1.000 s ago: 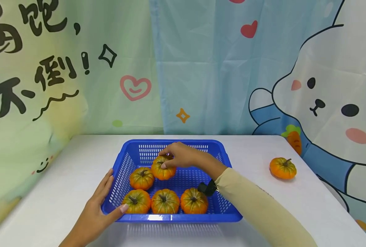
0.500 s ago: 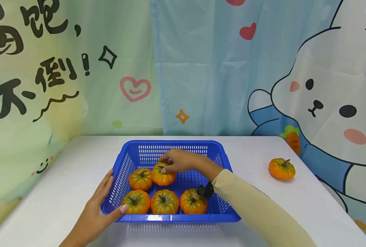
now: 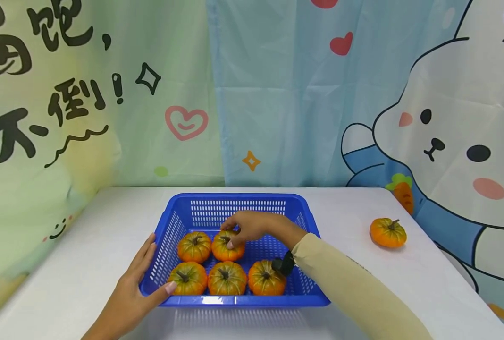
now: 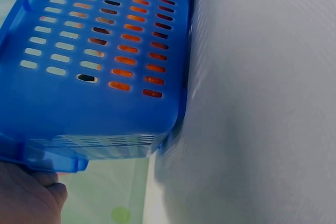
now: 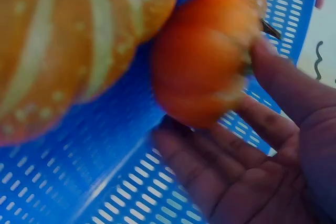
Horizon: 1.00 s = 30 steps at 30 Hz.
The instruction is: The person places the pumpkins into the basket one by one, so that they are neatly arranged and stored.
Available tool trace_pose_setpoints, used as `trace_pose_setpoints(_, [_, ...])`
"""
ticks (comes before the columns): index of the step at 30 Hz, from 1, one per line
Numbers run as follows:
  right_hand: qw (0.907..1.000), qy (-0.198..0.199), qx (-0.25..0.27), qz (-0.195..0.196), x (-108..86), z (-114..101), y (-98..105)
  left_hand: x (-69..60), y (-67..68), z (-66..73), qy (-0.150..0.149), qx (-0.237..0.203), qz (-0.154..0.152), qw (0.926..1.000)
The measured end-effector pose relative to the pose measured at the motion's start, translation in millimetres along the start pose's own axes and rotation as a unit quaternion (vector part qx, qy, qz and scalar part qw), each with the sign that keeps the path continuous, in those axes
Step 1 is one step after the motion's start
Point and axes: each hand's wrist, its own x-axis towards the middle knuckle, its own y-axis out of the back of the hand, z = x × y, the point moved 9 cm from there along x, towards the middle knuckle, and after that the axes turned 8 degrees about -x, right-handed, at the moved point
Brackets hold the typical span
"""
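A blue plastic basket (image 3: pixel 286 301) with slotted walls holds several small orange pumpkins. My right hand (image 3: pixel 254 225) reaches into it and holds one pumpkin (image 3: pixel 228 251) between thumb and fingers, beside another pumpkin (image 3: pixel 194 246) in the back row. In the right wrist view the held pumpkin (image 5: pixel 197 66) is blurred, with the thumb on its top and fingers along its side. Three pumpkins line the front wall, the middle one (image 3: pixel 227 278) below the held one. My left hand (image 3: pixel 129 288) grips the basket's front left corner, thumb over the front rim.
One more pumpkin (image 3: pixel 388 232) lies on the white table (image 3: pixel 345 212) to the right of the basket. A printed curtain (image 3: pixel 269 118) hangs behind the table. A black strap piece (image 3: pixel 283 263) at the right wrist hangs close to the front right pumpkin.
My right hand has lowered the pumpkin toward the basket floor and shifted it slightly right, opening a small gap from its left neighbour. The left hand stays on the basket.
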Motion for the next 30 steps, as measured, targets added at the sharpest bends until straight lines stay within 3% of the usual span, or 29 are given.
trace_pose_setpoints(13, [0.9996,-0.025,0.013,0.001,-1.9,5.6,-0.9,-1.5,-0.6,-2.9,0.001,0.003,0.001,1.0])
trace_pose_setpoints(24, [0.9945,-0.008,0.088,0.055,-16.8,6.7,24.5,-0.9,-1.2,-3.4,0.003,-0.005,-0.002,1.0])
trace_pose_setpoints(30, [0.9909,0.001,0.103,0.087,-28.7,12.2,36.4,-1.0,-1.4,-3.4,0.003,-0.008,-0.004,1.0])
